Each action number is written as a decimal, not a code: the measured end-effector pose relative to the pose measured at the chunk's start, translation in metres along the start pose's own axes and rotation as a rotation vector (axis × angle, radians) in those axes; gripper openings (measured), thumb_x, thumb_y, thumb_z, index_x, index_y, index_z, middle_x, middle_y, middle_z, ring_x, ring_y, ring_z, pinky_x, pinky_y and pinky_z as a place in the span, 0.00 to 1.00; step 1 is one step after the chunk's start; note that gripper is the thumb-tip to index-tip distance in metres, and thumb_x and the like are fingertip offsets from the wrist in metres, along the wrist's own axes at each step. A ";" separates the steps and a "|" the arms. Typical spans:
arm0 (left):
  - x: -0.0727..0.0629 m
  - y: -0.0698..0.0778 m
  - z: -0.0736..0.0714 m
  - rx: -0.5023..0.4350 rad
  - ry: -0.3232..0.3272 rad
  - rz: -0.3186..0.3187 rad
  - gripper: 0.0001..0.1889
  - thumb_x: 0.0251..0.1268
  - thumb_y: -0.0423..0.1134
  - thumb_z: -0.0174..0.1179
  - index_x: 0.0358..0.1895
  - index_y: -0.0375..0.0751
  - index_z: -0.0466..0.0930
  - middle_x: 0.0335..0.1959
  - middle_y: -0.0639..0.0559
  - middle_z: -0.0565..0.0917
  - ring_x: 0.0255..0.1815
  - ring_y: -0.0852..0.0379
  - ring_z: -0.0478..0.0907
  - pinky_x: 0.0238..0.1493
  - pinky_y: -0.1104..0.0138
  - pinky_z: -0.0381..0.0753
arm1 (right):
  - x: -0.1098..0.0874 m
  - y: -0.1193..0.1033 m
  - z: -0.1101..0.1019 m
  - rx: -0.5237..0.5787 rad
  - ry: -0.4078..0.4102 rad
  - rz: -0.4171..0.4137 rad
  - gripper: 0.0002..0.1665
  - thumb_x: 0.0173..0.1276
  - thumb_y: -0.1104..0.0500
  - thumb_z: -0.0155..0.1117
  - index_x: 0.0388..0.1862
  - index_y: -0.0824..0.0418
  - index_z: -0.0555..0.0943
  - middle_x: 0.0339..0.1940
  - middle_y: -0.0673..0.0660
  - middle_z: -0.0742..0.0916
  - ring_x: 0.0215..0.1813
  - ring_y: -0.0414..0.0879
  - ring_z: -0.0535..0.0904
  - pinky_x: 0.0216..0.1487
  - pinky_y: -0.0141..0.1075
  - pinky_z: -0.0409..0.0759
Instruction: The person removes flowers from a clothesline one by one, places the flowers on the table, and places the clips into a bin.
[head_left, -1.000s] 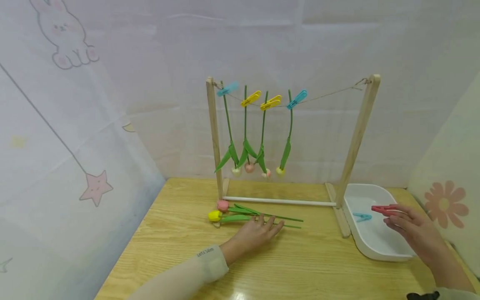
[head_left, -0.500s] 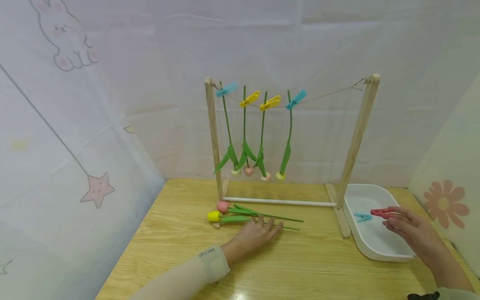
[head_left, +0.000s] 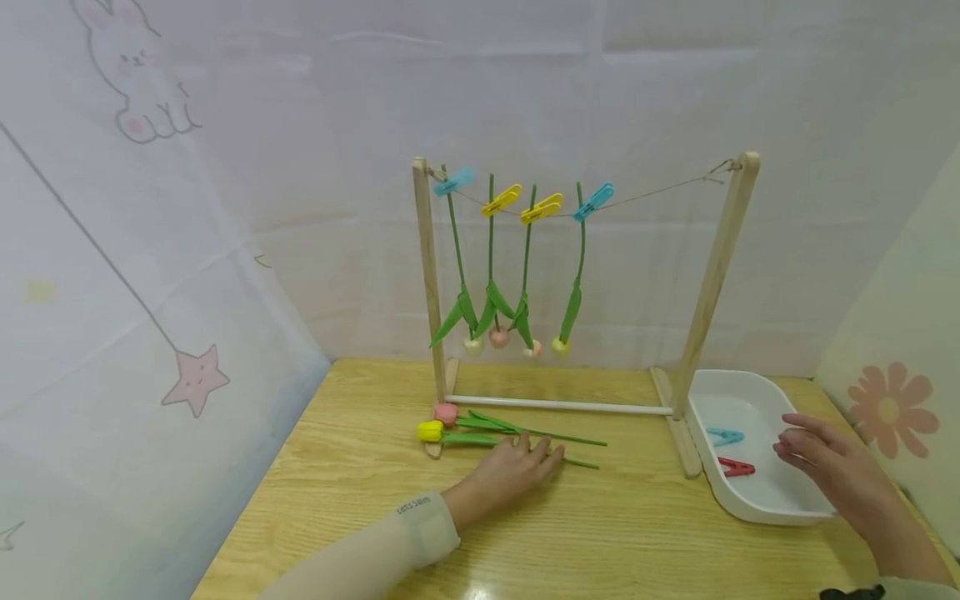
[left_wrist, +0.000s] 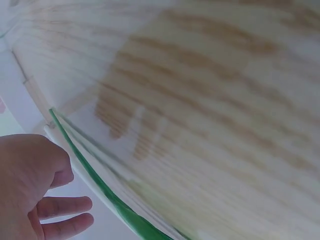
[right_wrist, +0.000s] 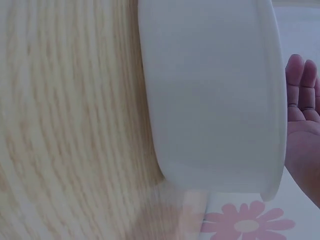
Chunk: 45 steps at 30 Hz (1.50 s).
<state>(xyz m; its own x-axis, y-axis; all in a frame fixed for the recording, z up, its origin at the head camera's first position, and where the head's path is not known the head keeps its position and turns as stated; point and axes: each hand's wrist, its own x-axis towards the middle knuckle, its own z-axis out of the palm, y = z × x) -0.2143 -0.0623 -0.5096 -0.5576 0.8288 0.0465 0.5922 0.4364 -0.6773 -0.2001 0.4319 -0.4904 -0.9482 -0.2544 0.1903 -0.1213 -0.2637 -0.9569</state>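
My left hand [head_left: 510,471] lies over the stem of the yellow tulip [head_left: 431,431] on the table, its fingers loosely bent. In the left wrist view a green stem [left_wrist: 107,190] runs beside that hand's fingers. Behind it lies the pink tulip [head_left: 446,414], its stem roughly parallel. My right hand [head_left: 832,467] hovers over the white tray [head_left: 750,507] with fingers loosely extended and nothing in them. Inside the tray are a red clothespin [head_left: 737,467] and a blue clothespin [head_left: 724,437]. The right wrist view shows this hand [right_wrist: 303,115] beyond the tray's wall.
A wooden frame [head_left: 712,283] with a string [head_left: 660,190] stands at the back. Several tulips hang head-down from it, held by yellow clothespins [head_left: 542,208] and blue clothespins [head_left: 594,202]. A white rod [head_left: 558,405] spans the frame's base. Printed cloth covers the walls.
The red clothespin has left my right hand and now lies in the tray. The yellow tulip's stem end has shifted slightly toward me under my left hand.
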 end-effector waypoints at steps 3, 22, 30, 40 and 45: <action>0.000 -0.002 -0.003 -0.001 -0.004 -0.001 0.33 0.73 0.43 0.62 0.77 0.55 0.61 0.70 0.56 0.76 0.57 0.56 0.83 0.46 0.69 0.86 | 0.001 -0.002 0.001 -0.016 0.004 0.003 0.26 0.79 0.76 0.40 0.59 0.55 0.80 0.45 0.51 0.88 0.48 0.42 0.88 0.52 0.29 0.84; 0.002 -0.026 -0.019 -0.061 0.134 -0.155 0.30 0.72 0.48 0.63 0.74 0.52 0.67 0.67 0.52 0.78 0.60 0.51 0.81 0.53 0.63 0.86 | 0.029 -0.023 0.019 -0.162 -0.034 0.001 0.24 0.80 0.73 0.43 0.63 0.54 0.77 0.47 0.49 0.86 0.51 0.39 0.86 0.54 0.25 0.81; 0.008 -0.050 -0.039 -0.110 0.160 -0.224 0.32 0.70 0.46 0.65 0.74 0.50 0.66 0.68 0.52 0.77 0.61 0.51 0.80 0.54 0.62 0.85 | 0.046 -0.042 0.041 -0.224 -0.097 -0.046 0.23 0.80 0.73 0.43 0.64 0.55 0.76 0.46 0.50 0.85 0.52 0.37 0.85 0.55 0.23 0.79; 0.023 -0.086 -0.052 -0.231 0.403 -0.313 0.24 0.64 0.37 0.63 0.63 0.41 0.73 0.58 0.47 0.83 0.53 0.50 0.83 0.45 0.68 0.85 | 0.075 -0.079 0.077 -0.338 -0.106 -0.102 0.22 0.79 0.73 0.47 0.64 0.58 0.75 0.47 0.50 0.86 0.51 0.37 0.85 0.55 0.22 0.78; 0.029 -0.101 -0.056 -0.280 0.451 -0.329 0.24 0.63 0.34 0.60 0.63 0.37 0.74 0.57 0.46 0.84 0.52 0.51 0.83 0.49 0.68 0.84 | 0.094 -0.095 0.098 -0.363 -0.135 -0.115 0.19 0.80 0.71 0.48 0.64 0.59 0.74 0.48 0.49 0.86 0.51 0.38 0.84 0.56 0.22 0.78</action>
<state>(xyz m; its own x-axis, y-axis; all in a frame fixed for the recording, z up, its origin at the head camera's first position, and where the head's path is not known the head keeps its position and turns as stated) -0.2577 -0.0630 -0.3983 -0.4726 0.6746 0.5671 0.5951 0.7189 -0.3593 -0.2487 0.3424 -0.3601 -0.8783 -0.3683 0.3048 -0.3432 0.0419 -0.9383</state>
